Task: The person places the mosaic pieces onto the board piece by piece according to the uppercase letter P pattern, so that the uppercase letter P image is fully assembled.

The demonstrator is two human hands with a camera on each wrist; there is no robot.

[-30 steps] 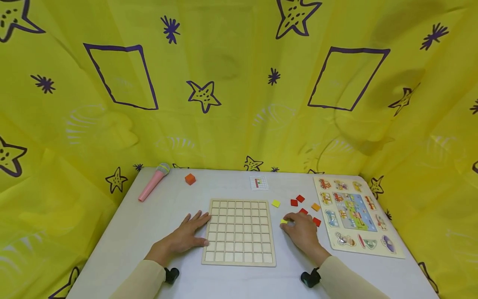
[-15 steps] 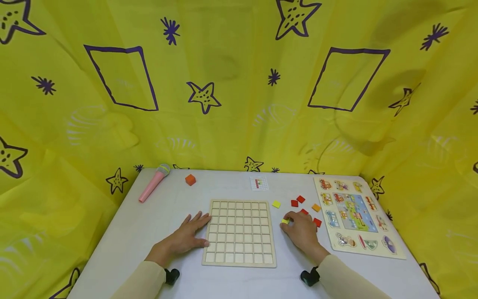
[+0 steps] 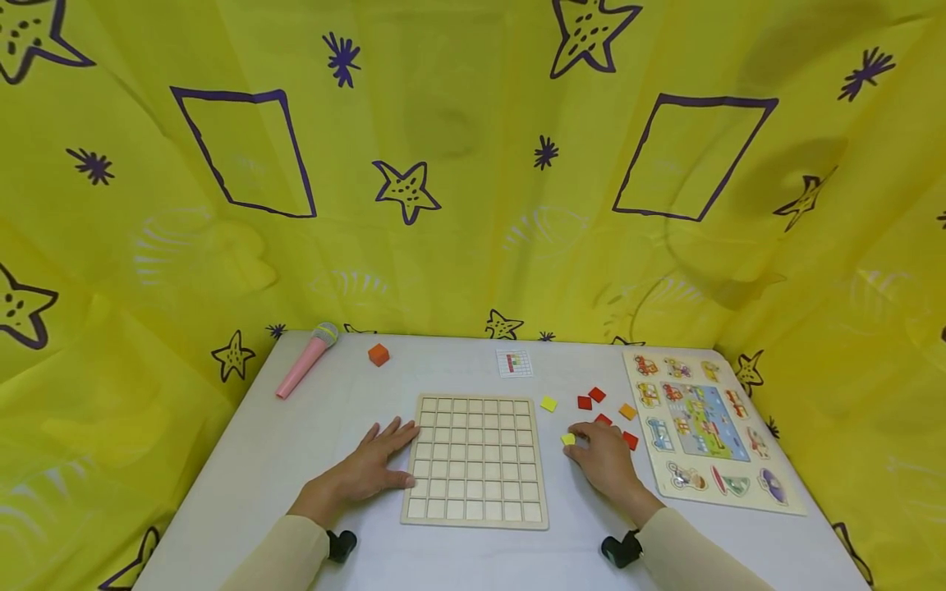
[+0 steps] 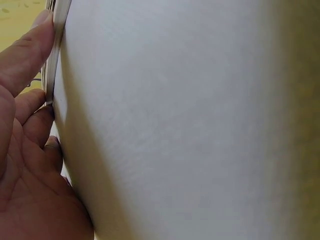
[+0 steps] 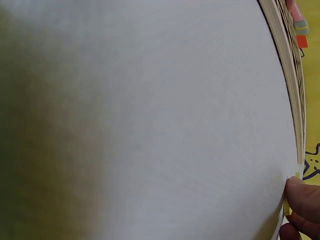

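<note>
A wooden grid board (image 3: 473, 523) with rows of square compartments lies flat on the table. My left hand (image 3: 377, 462) rests at its left edge, fingers spread and straight, fingertips and thumb touching the rim; the left wrist view shows the thumb (image 4: 30, 52) at the board's side. To the right of the board, my right hand (image 3: 606, 461) pinches a small yellow square tile (image 3: 567, 439) between thumb and fingers, low over the table. In the right wrist view the yellow tile (image 5: 286, 206) shows edge-on beside the thumb (image 5: 302, 197).
Beyond my right hand lie a second yellow tile (image 3: 548, 404), several red tiles (image 3: 585, 402) and an orange tile (image 3: 627, 411). A pattern card (image 3: 514, 364) sits behind the board. A picture puzzle (image 3: 683, 427) is at right; a pink toy microphone (image 3: 306, 361) and orange cube (image 3: 378, 355) stand back left.
My right hand has shifted slightly to the right with the yellow tile, and more of the tile shows now. The left hand has stayed at the board's edge.
</note>
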